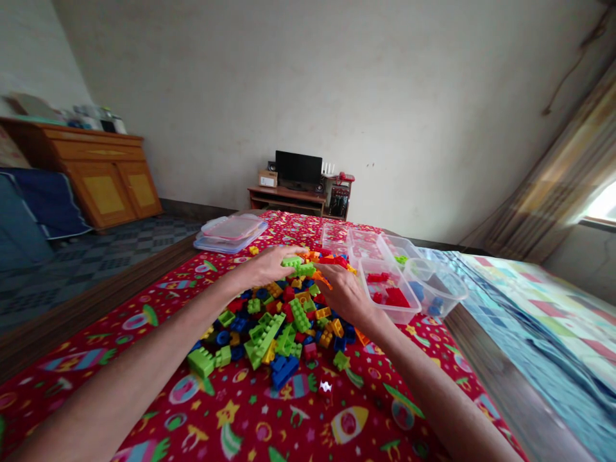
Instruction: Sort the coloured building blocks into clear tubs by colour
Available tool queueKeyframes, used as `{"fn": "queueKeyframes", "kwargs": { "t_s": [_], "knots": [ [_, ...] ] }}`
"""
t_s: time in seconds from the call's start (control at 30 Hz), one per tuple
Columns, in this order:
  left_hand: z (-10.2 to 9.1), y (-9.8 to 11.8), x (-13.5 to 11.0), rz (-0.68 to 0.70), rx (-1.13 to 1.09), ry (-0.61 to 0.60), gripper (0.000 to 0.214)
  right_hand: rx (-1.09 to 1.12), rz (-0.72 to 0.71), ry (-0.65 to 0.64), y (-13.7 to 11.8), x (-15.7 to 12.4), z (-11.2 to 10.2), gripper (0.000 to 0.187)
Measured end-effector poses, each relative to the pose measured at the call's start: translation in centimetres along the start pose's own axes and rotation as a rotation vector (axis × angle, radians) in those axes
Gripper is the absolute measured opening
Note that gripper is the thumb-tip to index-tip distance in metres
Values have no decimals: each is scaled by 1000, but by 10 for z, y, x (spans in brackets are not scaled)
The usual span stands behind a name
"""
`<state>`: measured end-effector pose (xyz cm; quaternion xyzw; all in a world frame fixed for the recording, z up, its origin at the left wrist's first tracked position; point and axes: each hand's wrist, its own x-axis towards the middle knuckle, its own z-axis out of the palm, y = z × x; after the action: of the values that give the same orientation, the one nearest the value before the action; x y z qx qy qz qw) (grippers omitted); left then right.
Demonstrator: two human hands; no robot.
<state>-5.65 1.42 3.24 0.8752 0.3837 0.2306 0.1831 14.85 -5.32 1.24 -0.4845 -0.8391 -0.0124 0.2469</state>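
A mixed pile of plastic building blocks in green, yellow, orange, red and blue lies on a red patterned cloth. At its far side, my left hand has a green building block between thumb and fingers; another green block touches it or lies just beside it. Close by on the right, my right hand is bent over the pile, an orange building block at its fingertips. Red blocks show just beyond that hand. The undersides of both hands are partly hidden.
Right of the pile stand a clear divided container with red blocks, a compartment holding green blocks, and a round clear tub with blue pieces. Stacked lids lie at the back left. A bed adjoins on the right.
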Motion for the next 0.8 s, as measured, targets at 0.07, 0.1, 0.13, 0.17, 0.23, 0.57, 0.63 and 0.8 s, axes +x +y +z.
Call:
{"fn": "queueKeyframes", "kwargs": {
  "t_s": [0.07, 0.1, 0.13, 0.17, 0.23, 0.57, 0.63, 0.8],
  "knots": [
    [1, 3, -1, 6, -164, -59, 65, 65, -12, 46, 2, 0, 3, 45],
    [1, 5, -2, 11, -239, -87, 69, 101, -36, 65, 4, 0, 5, 50],
    [2, 7, -4, 17, -307, -104, 73, 138, -66, 81, 6, 0, 7, 54],
    [3, 8, -5, 21, -363, -111, 75, 172, -96, 96, 8, 0, 9, 58],
    [6, 10, -7, 2, -445, -113, 82, 224, -136, 108, 11, 2, 14, 62],
    [20, 12, -7, -58, -427, -177, 77, 211, -242, 108, 12, 6, 15, 70],
    [22, 16, -8, -48, -406, -180, 73, 201, -253, 83, 10, 5, 13, 70],
    [25, 19, -7, -32, -326, -145, 75, 172, -235, 19, 5, 3, 7, 60]
  ]
}}
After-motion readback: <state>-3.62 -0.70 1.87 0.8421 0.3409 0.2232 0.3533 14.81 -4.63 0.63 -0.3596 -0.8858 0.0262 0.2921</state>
